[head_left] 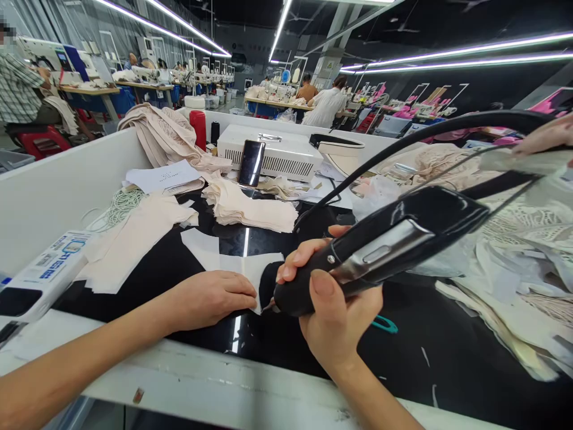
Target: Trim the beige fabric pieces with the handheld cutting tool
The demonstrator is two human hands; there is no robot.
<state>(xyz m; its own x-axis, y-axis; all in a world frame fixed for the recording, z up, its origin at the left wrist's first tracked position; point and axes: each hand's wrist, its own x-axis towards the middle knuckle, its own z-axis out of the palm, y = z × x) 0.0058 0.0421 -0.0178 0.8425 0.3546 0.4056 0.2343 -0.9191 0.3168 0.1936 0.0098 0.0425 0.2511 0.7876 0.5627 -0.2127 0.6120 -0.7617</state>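
My right hand (333, 298) is closed around a black corded handheld power tool (367, 251) with a silver side panel. The tool's small tip points down-left and meets the edge of a white fabric piece (228, 263), close to my left fingertips. My left hand (215, 298) lies low over this piece, fingers together and pinching its lower right corner; the thumb is mostly hidden. The piece rests on a glossy black table surface (188, 322). Beyond it is a stack of cream fabric pieces (255, 206), and to the left lies another cream stack (129, 239).
A phone (252, 162) leans on a white vented box (277, 149). A red thread cone (197, 128) stands beside it. Lace and fabric scraps (523, 286) heap up at right; a teal tool (385, 324) lies near my right wrist. The tool's cable (403, 134) arches overhead. Other people work behind.
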